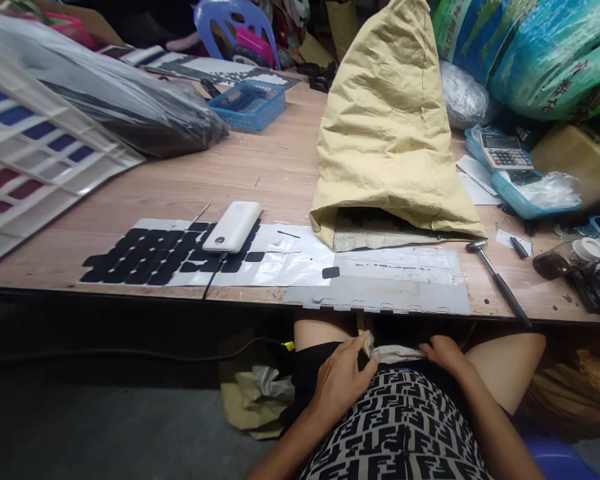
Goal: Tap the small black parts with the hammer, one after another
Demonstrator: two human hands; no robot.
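Below the table edge, my left hand [347, 373] is over my lap, its thumb and fingers closed on one end of a pale cloth-like piece [397, 353]. A beige strip of it stands up by my left fingertips. At its other end, my right hand [446, 355] is closed on the edge, the fingers partly hidden. How far the piece reaches under the table I cannot tell. Right above my hands, a grey plate [405, 293] with notches along its front edge lies on the tabletop. A large tan woven sack [385, 133] lies behind it, mouth towards me, with dark contents inside.
A white power bank [233, 227] with a cable rests on black rounded pads [145, 257] on white sheets. A hammer [500, 283] lies at the right, near a jar [570, 257] and a blue basket holding a calculator [507, 152]. Another blue basket [250, 105] stands at the back.
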